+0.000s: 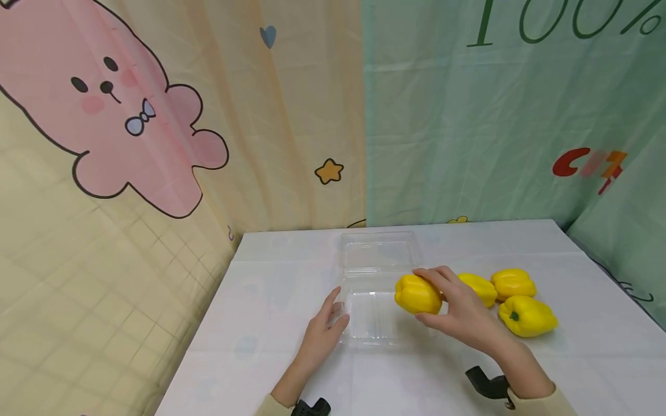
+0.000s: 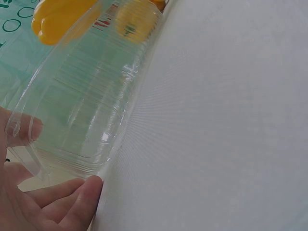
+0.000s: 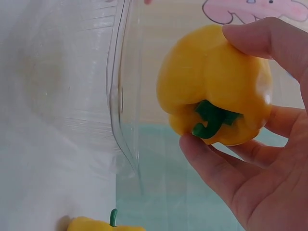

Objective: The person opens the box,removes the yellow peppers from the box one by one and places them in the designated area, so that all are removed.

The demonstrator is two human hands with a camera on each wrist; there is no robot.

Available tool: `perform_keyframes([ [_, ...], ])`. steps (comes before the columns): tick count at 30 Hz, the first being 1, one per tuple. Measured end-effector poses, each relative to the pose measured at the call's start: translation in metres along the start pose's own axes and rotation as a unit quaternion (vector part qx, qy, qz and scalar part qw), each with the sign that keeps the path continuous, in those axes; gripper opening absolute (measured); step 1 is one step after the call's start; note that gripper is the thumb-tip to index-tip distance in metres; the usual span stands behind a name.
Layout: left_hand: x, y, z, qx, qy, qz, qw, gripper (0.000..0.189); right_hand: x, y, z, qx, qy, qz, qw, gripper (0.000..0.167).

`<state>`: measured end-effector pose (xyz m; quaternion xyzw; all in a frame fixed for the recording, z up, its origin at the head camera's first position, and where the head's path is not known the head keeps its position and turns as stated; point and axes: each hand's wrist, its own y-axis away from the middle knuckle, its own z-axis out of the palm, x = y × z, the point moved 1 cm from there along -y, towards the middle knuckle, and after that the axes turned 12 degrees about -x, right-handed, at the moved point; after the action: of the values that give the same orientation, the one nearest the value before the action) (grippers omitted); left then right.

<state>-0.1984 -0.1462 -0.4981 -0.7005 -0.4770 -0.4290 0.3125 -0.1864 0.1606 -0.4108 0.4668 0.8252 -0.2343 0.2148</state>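
Observation:
My right hand holds a yellow bell pepper between thumb and fingers, raised over the right side of a clear plastic clamshell container. In the right wrist view the pepper's green stem faces the camera. The container lies with its lid folded back. At its left edge, my left hand has thumb and fingers spread, touching the wall. Its fingertips sit low by the container's corner in the left wrist view.
Three more yellow bell peppers lie right of the container: one partly behind the right hand, one at the back and one in front. A white cloth covers the table. Printed curtains hang behind and beside it.

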Motion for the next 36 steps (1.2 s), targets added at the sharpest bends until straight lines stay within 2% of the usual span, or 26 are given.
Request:
perform_keyframes([
  [15, 0.002, -0.001, -0.002, 0.0, 0.0, 0.002, 1.0, 0.061, 0.005, 0.009, -0.007, 0.008, 0.029, 0.015, 0.9994, 0.077],
  [36, 0.0, 0.0, 0.0, -0.001, 0.002, -0.003, 1.0, 0.061, 0.017, 0.023, -0.015, 0.008, 0.04, 0.047, 0.9981, 0.075],
])
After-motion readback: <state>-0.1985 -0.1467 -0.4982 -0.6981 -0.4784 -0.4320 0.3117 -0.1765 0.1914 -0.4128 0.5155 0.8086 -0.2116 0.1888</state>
